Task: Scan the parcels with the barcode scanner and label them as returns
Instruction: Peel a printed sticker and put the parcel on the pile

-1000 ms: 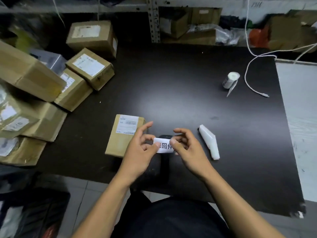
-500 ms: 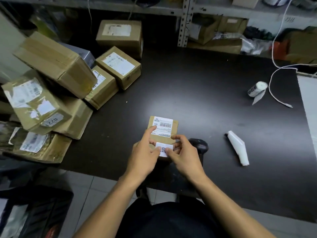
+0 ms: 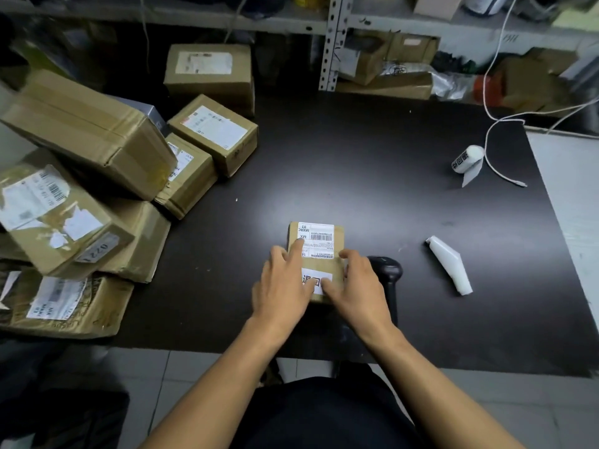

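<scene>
Two hands lie spread and flat on the small parcel (image 3: 316,262) near the desk's (image 3: 372,163) front edge: the left hand (image 3: 282,283) and right hand (image 3: 358,286) press the return label (image 3: 319,280) down with their thumbs. Best to rub from the middle outward so the edges bond without wrinkles. Both forearms reach forward, wrists low. Just beside the right hand lies the barcode scanner (image 3: 387,270); a pile of parcels (image 3: 97,189) waits at left.

On my surface (image 3: 372,163) I count one small parcel (image 3: 316,251) under my two hands, eight stacked parcels (image 3: 90,202) at nine to eleven o'clock, one scanner (image 3: 385,270), one label roll (image 3: 466,158), one white wrapper (image 3: 450,265).
</scene>
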`<state>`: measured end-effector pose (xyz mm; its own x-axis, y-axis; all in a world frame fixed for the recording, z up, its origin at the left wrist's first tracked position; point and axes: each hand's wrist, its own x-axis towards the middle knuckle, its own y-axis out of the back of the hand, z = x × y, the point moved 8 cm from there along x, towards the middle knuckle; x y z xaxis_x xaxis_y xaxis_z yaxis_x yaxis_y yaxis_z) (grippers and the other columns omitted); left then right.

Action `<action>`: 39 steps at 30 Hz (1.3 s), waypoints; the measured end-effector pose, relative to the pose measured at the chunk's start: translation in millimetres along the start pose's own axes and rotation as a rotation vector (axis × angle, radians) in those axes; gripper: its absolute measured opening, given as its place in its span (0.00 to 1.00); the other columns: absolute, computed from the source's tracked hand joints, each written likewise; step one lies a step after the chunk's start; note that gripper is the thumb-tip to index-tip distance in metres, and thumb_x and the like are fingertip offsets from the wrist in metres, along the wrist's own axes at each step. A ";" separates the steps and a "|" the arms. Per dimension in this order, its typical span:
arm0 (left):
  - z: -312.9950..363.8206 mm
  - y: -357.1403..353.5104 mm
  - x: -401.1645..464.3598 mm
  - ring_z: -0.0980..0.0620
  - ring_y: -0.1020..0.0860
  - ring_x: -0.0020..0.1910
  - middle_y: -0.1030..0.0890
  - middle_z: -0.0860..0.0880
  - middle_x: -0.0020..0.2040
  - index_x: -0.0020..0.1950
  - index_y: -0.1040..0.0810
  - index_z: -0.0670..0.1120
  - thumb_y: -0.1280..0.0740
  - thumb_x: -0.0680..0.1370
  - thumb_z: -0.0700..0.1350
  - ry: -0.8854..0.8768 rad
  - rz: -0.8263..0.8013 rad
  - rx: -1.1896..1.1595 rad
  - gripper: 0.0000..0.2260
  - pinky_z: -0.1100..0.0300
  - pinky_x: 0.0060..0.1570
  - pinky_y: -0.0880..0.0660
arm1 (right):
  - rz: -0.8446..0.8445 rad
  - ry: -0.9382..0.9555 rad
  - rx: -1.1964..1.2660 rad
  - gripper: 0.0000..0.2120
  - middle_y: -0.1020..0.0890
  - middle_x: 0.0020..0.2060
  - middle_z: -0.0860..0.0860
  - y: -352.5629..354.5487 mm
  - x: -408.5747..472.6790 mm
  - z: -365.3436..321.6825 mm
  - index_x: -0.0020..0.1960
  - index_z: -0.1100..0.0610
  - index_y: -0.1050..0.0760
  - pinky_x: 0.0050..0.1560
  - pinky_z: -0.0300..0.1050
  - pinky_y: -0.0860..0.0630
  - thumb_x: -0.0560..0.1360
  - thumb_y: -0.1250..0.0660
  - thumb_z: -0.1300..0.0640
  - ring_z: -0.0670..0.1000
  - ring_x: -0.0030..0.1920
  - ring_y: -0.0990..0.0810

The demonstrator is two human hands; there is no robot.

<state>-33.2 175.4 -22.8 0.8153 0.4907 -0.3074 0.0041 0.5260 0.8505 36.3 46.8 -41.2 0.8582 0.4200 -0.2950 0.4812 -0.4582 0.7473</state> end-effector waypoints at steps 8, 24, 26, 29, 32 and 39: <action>-44.6 -11.4 3.5 0.50 0.32 0.69 0.35 0.52 0.71 0.75 0.40 0.63 0.32 0.78 0.51 0.057 -0.076 -0.411 0.29 0.59 0.59 0.33 | -0.017 -0.076 0.235 0.30 0.28 0.62 0.51 -8.1 -9.4 27.9 0.74 0.49 0.40 0.51 0.38 0.29 0.76 0.32 0.48 0.43 0.49 0.25; -61.2 -16.4 -17.1 0.73 0.24 0.51 0.22 0.59 0.57 0.71 0.34 0.64 0.30 0.77 0.40 0.011 -0.064 -0.787 0.29 0.78 0.48 0.29 | -0.221 0.053 0.539 0.44 0.34 0.72 0.45 -33.0 -21.3 -1.1 0.70 0.23 0.51 0.71 0.42 0.33 0.70 0.27 0.52 0.40 0.70 0.32; -64.4 -8.4 -22.1 0.74 0.24 0.49 0.22 0.61 0.54 0.70 0.34 0.64 0.29 0.77 0.40 -0.002 -0.057 -0.796 0.29 0.78 0.45 0.30 | -0.214 0.071 0.575 0.41 0.34 0.68 0.43 -28.8 -26.3 -2.8 0.69 0.26 0.46 0.68 0.35 0.33 0.72 0.26 0.55 0.36 0.67 0.32; -62.1 -1.8 -29.4 0.75 0.24 0.48 0.23 0.63 0.52 0.70 0.33 0.64 0.29 0.77 0.40 -0.016 -0.047 -0.792 0.28 0.79 0.44 0.30 | -0.186 0.096 0.599 0.39 0.36 0.66 0.42 -24.7 -29.4 -3.7 0.69 0.28 0.45 0.67 0.30 0.35 0.69 0.28 0.52 0.31 0.65 0.35; -56.0 1.6 -37.7 0.74 0.24 0.49 0.23 0.63 0.53 0.71 0.34 0.63 0.30 0.78 0.41 -0.009 -0.005 -0.801 0.28 0.78 0.45 0.29 | -0.199 0.149 0.592 0.41 0.35 0.68 0.46 -20.0 -31.7 -9.2 0.73 0.29 0.45 0.71 0.39 0.34 0.70 0.27 0.53 0.33 0.66 0.33; -74.2 13.9 -79.0 0.62 0.24 0.57 0.26 0.57 0.60 0.71 0.36 0.68 0.32 0.79 0.50 0.166 0.218 -0.706 0.25 0.68 0.54 0.29 | -0.339 0.303 0.552 0.41 0.32 0.69 0.45 -14.9 -27.5 -15.7 0.73 0.29 0.43 0.72 0.53 0.32 0.69 0.25 0.49 0.44 0.69 0.31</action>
<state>-140.5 195.6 -18.4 0.6567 0.7037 -0.2712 -0.5651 0.6973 0.4410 2.7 54.3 -34.9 0.5964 0.7720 -0.2197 0.8017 -0.5597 0.2098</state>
